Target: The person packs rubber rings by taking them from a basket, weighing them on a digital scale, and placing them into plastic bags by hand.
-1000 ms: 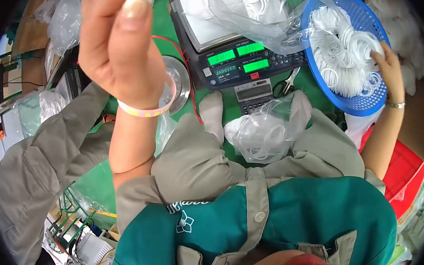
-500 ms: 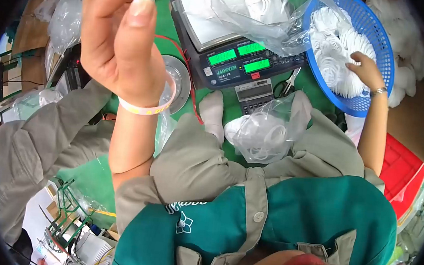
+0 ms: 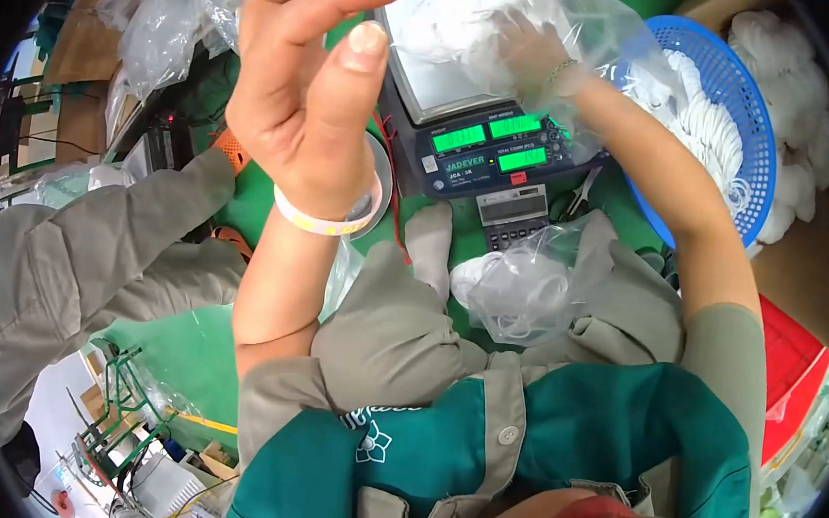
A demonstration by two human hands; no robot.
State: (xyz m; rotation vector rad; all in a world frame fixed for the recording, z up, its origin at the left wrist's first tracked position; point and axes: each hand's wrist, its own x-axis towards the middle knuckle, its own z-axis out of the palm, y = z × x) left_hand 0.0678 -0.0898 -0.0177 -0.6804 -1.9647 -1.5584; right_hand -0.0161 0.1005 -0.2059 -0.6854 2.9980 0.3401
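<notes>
My left hand [image 3: 315, 105], wearing a pale wristband, is raised left of the black scale [image 3: 481, 162]. Its thumb and fingers are apart, with nothing visible between them; the top edge cuts off some fingertips. My right hand [image 3: 528, 54] reaches into a clear plastic bag [image 3: 603, 30] on the scale pan [image 3: 433, 90]. It touches the white loops [image 3: 463, 19] inside, and its fingertips are blurred behind the plastic. A blue basket [image 3: 763, 140] at the right holds more white loops [image 3: 702, 136]. The scale's green displays are lit.
A calculator [image 3: 513, 213] and scissors [image 3: 580, 196] lie below the scale. Another clear bag of white loops [image 3: 529, 288] rests between my legs. A round metal dish [image 3: 373, 192] sits behind my left wrist. Another person's leg [image 3: 94, 253] is at the left.
My right hand has left the blue basket and moved left into the bag on the scale. My left hand has shifted right in view. The scale and basket also appear shifted.
</notes>
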